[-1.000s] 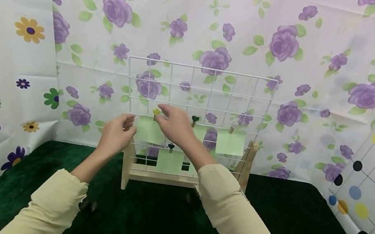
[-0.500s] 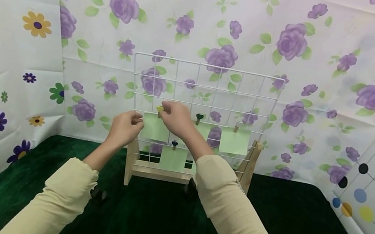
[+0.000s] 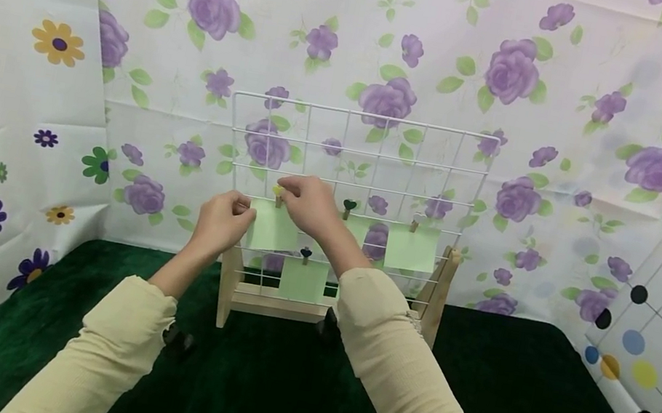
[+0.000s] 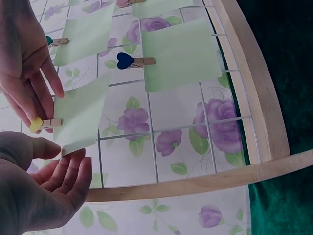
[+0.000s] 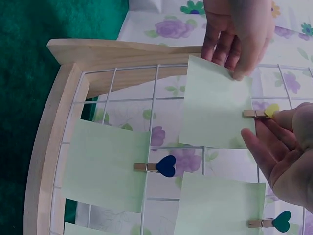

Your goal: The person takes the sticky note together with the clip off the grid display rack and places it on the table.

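Note:
At the left of the white wire grid (image 3: 380, 155) a pale green paper note (image 3: 275, 228) hangs under a small wooden clothespin (image 5: 257, 113) with a yellow heart (image 5: 272, 108). My right hand (image 3: 311, 212) pinches this clothespin by its heart end, between thumb and fingers. With thumb and fingertips my left hand (image 3: 221, 225) pinches the note's upper left corner, as the left wrist view shows. Close by, a dark blue heart clothespin (image 4: 132, 61) holds another green note (image 4: 182, 56). A green heart clothespin (image 5: 270, 223) grips the note (image 5: 220, 203) to the right.
Wooden side legs (image 3: 227, 286) and a crossbar (image 3: 273, 307) support the grid on a dark green cloth (image 3: 266, 387). A further note (image 3: 412, 249) hangs at the grid's right under a pale clothespin (image 3: 415, 223). Flower-patterned sheets (image 3: 348, 32) stand behind and at the sides.
My left hand has come closer to the note and now pinches its corner. The right fingers have closed on the yellow heart of the clothespin. The head view has shifted slightly.

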Tool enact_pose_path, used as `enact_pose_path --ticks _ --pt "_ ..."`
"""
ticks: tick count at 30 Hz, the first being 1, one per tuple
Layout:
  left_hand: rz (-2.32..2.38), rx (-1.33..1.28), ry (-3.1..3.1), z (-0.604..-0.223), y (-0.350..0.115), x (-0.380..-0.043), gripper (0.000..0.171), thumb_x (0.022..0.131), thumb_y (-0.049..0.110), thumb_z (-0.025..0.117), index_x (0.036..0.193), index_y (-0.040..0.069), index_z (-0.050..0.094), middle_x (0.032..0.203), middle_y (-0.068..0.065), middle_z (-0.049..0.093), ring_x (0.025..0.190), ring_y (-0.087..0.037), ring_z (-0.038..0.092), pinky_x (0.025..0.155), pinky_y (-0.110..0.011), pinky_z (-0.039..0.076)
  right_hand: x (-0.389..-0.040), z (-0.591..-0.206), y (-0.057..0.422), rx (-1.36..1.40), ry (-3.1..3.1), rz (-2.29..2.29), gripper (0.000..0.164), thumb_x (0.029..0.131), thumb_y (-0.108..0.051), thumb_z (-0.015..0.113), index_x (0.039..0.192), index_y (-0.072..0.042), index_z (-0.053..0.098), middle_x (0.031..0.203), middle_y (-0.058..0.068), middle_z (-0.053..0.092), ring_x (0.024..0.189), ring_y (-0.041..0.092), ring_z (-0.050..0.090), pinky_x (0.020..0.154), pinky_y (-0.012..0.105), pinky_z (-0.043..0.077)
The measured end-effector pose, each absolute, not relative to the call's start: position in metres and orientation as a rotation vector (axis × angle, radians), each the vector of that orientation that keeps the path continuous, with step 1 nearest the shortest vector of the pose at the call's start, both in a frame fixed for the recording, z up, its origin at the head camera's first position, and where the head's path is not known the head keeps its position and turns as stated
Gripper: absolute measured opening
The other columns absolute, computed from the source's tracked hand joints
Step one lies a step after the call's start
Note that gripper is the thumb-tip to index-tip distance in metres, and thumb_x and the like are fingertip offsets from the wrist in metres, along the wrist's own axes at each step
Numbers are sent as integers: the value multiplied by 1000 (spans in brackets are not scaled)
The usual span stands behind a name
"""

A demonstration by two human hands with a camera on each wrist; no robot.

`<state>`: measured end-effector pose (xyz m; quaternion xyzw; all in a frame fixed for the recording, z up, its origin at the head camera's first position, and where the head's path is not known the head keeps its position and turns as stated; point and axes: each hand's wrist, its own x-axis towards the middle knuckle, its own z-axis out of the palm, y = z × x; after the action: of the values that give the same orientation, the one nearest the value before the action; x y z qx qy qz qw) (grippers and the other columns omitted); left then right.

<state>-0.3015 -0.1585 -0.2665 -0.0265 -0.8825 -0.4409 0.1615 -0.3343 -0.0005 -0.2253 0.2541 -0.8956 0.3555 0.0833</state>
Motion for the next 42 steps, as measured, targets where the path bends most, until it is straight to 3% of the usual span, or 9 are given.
enact_pose_path --ticks 9,20,32,42 --pt "-1209 -107 -2424 -266 -151 -306 26 98 9 49 112 -8 62 102 -23 64 91 -35 60 78 -45 49 -338 -226 -4 695 -2661 965 35 99 -23 58 131 -8 61 122 7 65 110 21 62 85 31 51" --pt "-1177 -114 -2356 -269 -147 -311 23 96 9 50 103 -6 66 95 -21 67 88 -35 61 78 -45 49 -340 -227 -5 695 -2603 833 24 95 -20 63 114 -8 72 110 6 70 98 20 66 79 30 52" --pt "-1126 -179 -2334 -272 -154 -312 21 95 7 51 101 -7 66 92 -22 67 84 -35 62 76 -46 49 -340 -237 -11 750 -2453 898 14 94 -6 63 104 1 70 101 11 71 91 23 67 77 28 52" --pt "-1059 -207 -2336 -271 -158 -314 20 95 8 56 100 -6 70 92 -20 69 83 -33 63 76 -46 50 -341 -238 -13 760 -2365 861 11 93 -5 63 99 1 70 97 11 72 85 22 68 72 26 53"
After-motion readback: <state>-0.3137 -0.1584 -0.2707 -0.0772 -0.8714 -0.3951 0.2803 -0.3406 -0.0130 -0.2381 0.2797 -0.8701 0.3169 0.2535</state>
